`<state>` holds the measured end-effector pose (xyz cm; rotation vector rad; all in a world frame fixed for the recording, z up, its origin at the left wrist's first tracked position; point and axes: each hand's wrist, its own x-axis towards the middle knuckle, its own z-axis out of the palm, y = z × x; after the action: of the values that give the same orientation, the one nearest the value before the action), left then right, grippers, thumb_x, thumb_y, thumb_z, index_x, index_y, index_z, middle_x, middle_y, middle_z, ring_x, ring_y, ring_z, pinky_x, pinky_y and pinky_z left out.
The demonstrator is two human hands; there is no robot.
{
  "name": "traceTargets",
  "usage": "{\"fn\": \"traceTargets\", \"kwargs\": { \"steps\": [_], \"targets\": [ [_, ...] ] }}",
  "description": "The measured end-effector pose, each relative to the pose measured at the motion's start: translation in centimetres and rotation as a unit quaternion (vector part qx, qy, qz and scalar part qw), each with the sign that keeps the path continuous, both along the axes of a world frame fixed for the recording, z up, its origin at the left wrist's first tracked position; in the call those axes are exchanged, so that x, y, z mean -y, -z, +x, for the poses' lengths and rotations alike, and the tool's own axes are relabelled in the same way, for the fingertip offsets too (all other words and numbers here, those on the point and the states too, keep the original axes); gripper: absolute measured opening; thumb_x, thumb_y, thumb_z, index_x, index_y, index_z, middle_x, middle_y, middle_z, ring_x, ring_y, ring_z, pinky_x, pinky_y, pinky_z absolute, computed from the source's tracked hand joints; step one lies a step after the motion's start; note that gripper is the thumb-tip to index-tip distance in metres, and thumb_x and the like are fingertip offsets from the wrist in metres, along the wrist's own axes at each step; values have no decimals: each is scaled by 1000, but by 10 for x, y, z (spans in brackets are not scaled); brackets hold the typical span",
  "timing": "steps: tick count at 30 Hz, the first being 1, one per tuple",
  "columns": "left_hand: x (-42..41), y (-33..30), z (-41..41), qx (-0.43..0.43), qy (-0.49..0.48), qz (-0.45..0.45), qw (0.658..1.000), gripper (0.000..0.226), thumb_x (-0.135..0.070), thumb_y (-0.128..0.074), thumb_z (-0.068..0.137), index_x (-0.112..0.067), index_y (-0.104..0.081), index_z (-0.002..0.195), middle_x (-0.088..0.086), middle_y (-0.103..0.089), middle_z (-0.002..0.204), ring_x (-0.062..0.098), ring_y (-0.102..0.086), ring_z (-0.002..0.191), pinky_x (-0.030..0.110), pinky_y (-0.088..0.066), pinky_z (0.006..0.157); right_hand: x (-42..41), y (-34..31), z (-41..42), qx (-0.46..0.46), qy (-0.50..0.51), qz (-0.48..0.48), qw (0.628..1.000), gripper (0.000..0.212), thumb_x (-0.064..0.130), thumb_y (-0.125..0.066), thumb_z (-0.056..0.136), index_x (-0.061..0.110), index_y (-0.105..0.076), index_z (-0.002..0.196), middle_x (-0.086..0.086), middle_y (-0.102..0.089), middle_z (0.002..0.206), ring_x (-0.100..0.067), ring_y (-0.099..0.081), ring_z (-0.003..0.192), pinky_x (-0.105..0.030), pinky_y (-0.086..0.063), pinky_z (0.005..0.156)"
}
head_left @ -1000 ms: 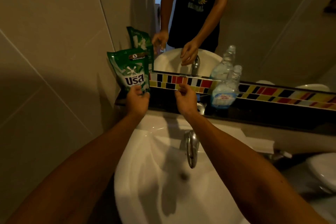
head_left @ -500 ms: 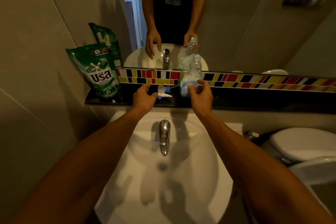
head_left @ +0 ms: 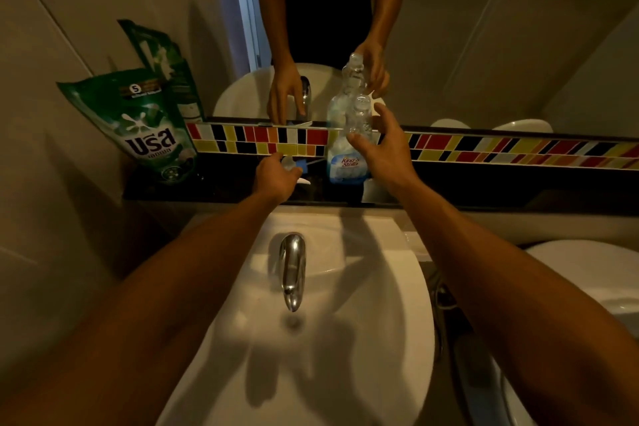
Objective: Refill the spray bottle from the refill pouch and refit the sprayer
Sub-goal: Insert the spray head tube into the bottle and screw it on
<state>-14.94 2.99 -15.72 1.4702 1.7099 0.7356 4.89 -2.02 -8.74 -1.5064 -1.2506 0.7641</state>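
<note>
Barely begun: bottle (head_left: 349, 149) uncapped on the shelf (head_left: 214, 188), pouch (head_left: 145, 128) untouched. Right hand (head_left: 382, 152) fingers apart around its neck; left hand (head_left: 276, 176) fingers curled on the sprayer (head_left: 294, 166).

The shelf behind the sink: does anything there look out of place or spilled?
No spill shows. The spray bottle stands upright with its neck open; its sprayer lies beside it on the shelf, under the left hand.

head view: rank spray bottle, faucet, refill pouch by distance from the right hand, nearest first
From the right hand:
1. Spray bottle: on the dark ledge, right at the fingers, sprayer off.
2. Faucet: below and left, over the sink basin.
3. Refill pouch: far left end of the ledge, against the wall.
</note>
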Motion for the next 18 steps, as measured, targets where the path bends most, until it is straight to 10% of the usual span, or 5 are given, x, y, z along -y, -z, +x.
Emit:
{"fn": "traceTargets", "kwargs": {
  "steps": [9,18],
  "targets": [
    [-17,28,18,-78,-43,-31,996,57,-25,-78,85,-3,-56,133,15,-42,139,33,-55,120,35,-47,98,-21,10,14,-8,-59,-34,998,50,15,-75,94,16,-54,139,8,-63,127,5,-60,105,-28,-56,94],
    [-15,25,2,103,-85,-47,990,55,-14,-78,84,-7,-54,132,13,-61,129,30,-60,117,30,-48,84,-23,6,25,-61,-122,-53,989,51,15,-73,95,19,-53,141,0,-66,136,-13,-66,120,-35,-59,93]
  ]
}}
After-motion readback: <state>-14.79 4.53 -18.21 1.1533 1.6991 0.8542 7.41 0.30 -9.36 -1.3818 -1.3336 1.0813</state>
